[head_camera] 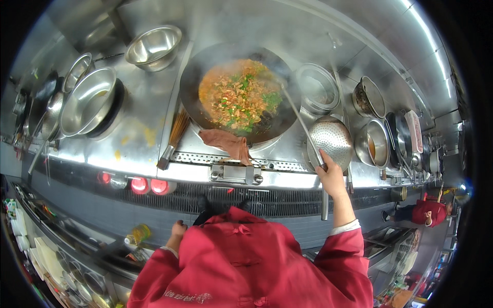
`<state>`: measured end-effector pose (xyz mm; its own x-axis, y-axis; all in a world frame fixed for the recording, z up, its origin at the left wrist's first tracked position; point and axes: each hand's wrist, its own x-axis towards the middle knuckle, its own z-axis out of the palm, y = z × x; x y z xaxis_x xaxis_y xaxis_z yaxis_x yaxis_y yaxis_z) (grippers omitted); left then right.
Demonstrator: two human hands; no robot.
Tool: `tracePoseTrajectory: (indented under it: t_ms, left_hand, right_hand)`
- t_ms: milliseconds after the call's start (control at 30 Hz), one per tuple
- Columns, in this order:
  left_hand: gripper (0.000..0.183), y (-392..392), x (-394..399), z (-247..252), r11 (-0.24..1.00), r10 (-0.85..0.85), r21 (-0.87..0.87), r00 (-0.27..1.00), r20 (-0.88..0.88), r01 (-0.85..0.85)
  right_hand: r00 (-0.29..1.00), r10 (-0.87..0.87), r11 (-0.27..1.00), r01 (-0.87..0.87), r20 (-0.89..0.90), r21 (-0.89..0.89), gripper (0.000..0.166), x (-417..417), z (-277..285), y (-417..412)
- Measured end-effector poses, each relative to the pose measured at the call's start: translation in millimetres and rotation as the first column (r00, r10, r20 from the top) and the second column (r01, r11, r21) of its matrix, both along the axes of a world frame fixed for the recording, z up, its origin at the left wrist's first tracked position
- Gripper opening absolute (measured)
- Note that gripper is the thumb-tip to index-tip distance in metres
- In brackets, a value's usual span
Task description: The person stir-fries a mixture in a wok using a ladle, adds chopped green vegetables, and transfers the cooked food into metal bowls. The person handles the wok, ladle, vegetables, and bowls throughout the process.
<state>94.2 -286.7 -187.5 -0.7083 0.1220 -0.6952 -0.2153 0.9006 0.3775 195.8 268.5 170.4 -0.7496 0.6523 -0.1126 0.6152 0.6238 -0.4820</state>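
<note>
My right hand (331, 175) is closed around the handle of a long metal ladle (302, 119), whose far end reaches into the right side of a large dark wok (269, 133). The wok holds steaming chopped food with green pieces in reddish sauce (238, 96). My left hand (179, 228) hangs low by my left side, near my red jacket; whether it holds anything cannot be told. A brown cloth (227, 143) lies over the wok's near rim. Left of the wok rests a bamboo brush (175, 134). A perforated metal strainer (330, 140) sits just beyond my right hand.
Steel bowls (88, 102) (154, 48) stand on the left counter. To the right are a steel pot (317, 88), a dark pot (368, 97) and a bowl with orange liquid (372, 143). Behind me runs a shelf with pans. A person in red (431, 213) stands far right.
</note>
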Motion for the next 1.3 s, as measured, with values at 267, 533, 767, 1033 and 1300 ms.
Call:
tracePoseTrajectory:
  t_ms: [267,533,767,1033,1300]
  left_hand:
    - [0.055,-57,38,-75,0.992,0.056,0.114,0.998,0.018,-0.057]
    - [0.057,-55,35,-84,0.986,0.1,0.127,0.993,0.069,-0.108]
    - [0.051,-14,9,8,0.997,0.051,0.051,0.997,0.049,-0.054]
    - [0.057,-58,56,-62,0.989,0.11,0.099,0.993,0.035,-0.113]
    - [0.057,-58,49,-66,0.999,0.039,-0.015,0.999,0.029,-0.038]
  right_hand:
    - [0.96,-0.255,0.586,0.059,-0.115,-0.808,0.057,-79,-45,-73]
    - [0.963,-0.225,0.501,-0.018,-0.15,-0.865,0.059,-70,7,-28]
    - [0.993,0.0,0.83,-0.066,-0.118,-0.555,0.06,-118,-22,-25]
    - [0.996,0.09,0.702,-0.079,-0.021,-0.708,0.061,-81,62,-3]
    - [0.943,0.327,0.913,-0.333,-0.063,-0.235,0.059,-132,-20,-34]
